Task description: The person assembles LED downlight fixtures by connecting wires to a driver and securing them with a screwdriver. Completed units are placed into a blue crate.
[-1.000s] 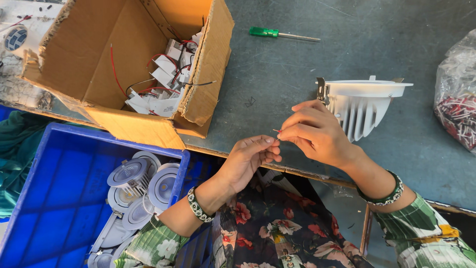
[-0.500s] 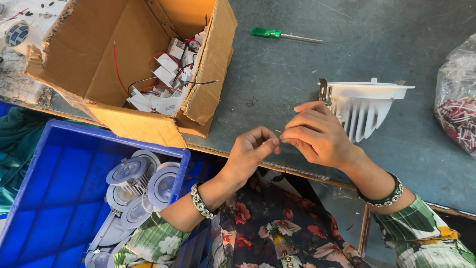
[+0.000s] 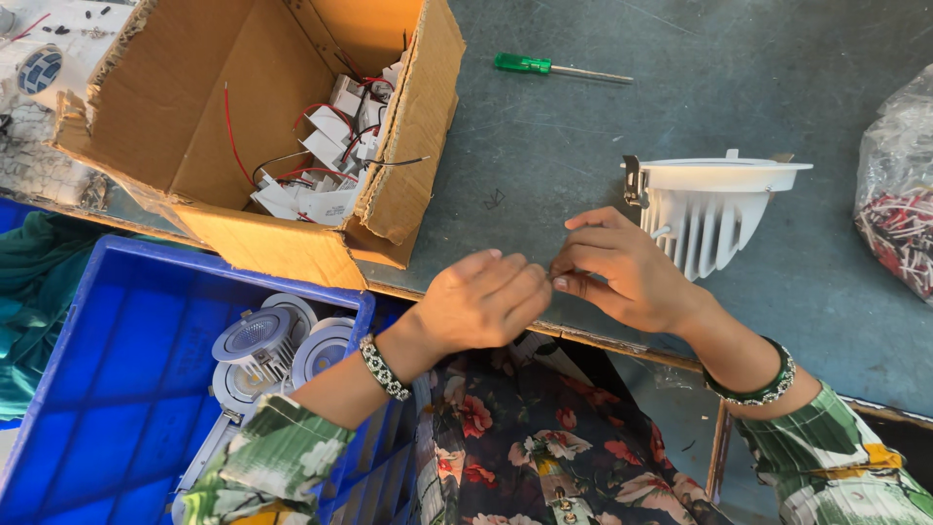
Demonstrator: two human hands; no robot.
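I see my left hand (image 3: 481,303) and right hand (image 3: 622,272) meeting fingertip to fingertip above the table edge, fingers curled tight; whether they pinch anything I cannot tell. The white finned lamp housing (image 3: 709,209) stands just beyond my right fingers. Past my left: cardboard box (image 3: 243,126), blue crate (image 3: 107,369). Farther off, a green screwdriver (image 3: 559,68).

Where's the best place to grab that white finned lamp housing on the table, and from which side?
Probably the finned body of the white lamp housing, fingers across the fins from the near side. It lies with its wide flat flange on the far side and a metal spring clip at the flange's left end, so avoid that end.
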